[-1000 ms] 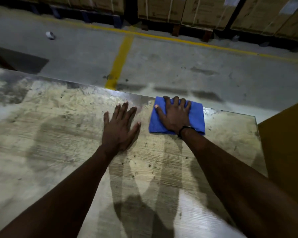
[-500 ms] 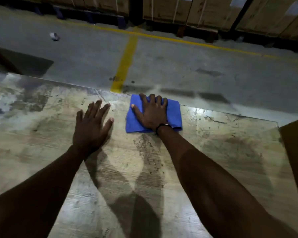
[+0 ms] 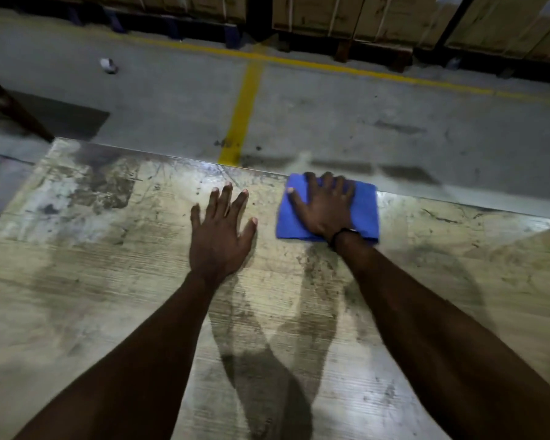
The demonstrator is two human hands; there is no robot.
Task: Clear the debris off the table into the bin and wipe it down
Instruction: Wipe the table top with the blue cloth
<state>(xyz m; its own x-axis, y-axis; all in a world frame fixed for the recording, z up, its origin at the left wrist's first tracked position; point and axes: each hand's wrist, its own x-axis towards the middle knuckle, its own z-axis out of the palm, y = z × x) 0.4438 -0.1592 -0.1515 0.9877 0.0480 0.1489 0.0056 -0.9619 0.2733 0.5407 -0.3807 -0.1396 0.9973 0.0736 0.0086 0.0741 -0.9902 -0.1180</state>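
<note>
Pressing flat on a folded blue cloth [image 3: 362, 208], the right hand [image 3: 326, 208] keeps its fingers straight and spread, so the load goes evenly through the whole pad; this reads as a wiping stroke along the far edge of the table [image 3: 108, 281], right of centre in the frame. The cloth lies at that edge, its far side just about level with it. The left hand [image 3: 219, 236] rests palm down on bare table just beside the cloth, fingers extended and holding nothing, most likely as a brace while the person leans forward to reach.

No loose debris is plain on the table, only dull stains and scuffs, darkest in the upper left part of the top, so the clearing step looks done and wiping is in hand. No bin is clearly in view.

Beyond the edge lies a concrete floor with yellow lines [image 3: 240, 112], a small pale object [image 3: 108, 65] at upper left, and stacked boxes [image 3: 362, 14] on pallets along the top. Nothing on the tabletop blocks the cloth's path.
</note>
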